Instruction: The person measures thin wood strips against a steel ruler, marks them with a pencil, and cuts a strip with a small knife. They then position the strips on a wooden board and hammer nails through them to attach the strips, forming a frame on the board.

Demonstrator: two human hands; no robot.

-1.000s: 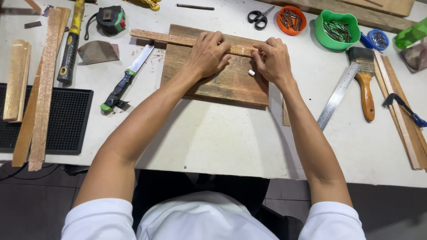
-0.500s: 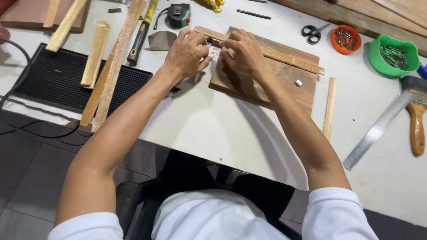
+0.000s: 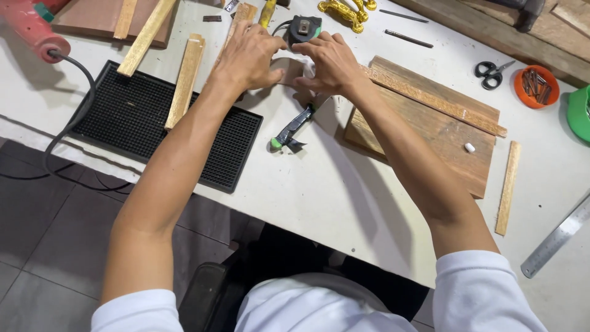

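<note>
Two hands: left, right. Between the fingers: one sandpaper sheet. Beyond the fingertips: one tape measure. Below the fingers: one knife. Right of the fingers: one board, one scissors, one ruler.

I saw a white workbench carrying a black ribbed mat at its left edge, a wooden board to the right, a green-tipped utility knife between them, scissors, an orange bowl of nails, a steel ruler and a loose wooden strip.
</note>
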